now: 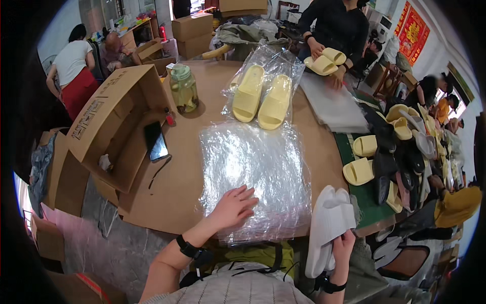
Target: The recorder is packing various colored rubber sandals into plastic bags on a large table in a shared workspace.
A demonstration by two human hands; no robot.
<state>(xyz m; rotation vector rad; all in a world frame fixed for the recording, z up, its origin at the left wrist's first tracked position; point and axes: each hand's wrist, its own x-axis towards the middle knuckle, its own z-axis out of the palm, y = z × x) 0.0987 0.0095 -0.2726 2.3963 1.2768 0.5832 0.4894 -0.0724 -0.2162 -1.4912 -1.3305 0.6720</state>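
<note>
Nearest the wearer, the left hand (234, 205) lies flat, fingers spread and released, on the near edge of a stack of clear bags (255, 177) spread over the tabletop (187, 187). It presses the plastic and grips nothing. The right hand (343, 243) is clenched around a pair of white slippers (329, 223), held upright just off the tabletop's near right edge, beside the bags and not yet inside one.

Judging from how things lie, this pair is picked up but unbagged: a bag has not been lifted from the stack or opened.

Further out, past the stack, a pair of yellow slippers (261, 99) lies already inside a clear bag, so one pair looks packed. To the left stand an open cardboard box (114, 119) tipped on its side, a black phone (156, 142) at its mouth, and a green-lidded jar (183, 88). To the right, a heap of loose slippers (400, 152), yellow, black and grey, is spread on a green mat, and much of it appears left to bag.

At the far edge, a person in black (336, 25) holds another yellow pair (324, 61) over a pile of white sheets (331, 104).
</note>
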